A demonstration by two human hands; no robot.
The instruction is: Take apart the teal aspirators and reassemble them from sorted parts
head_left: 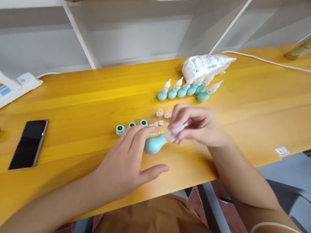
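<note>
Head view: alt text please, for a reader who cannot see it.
Two bare hands meet at a teal bulb on a yellow table: the left hand lies on it, the right hand pinches a clear tip at its end. Behind lie tipped bulbs, teal rings, a plastic bag; a phone lies left.

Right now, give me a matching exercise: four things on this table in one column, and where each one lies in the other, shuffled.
Things
1. phone
2. plastic bag
3. teal bulb
4. power strip

Places
A. under the fingers of the left hand, its white tip pinched by the right hand
B. far left at the back, with a plug in it
C. lying flat to the left of both hands, screen dark
D. at the back, just behind the row of assembled bulbs

Pairs: 1-C, 2-D, 3-A, 4-B
</note>
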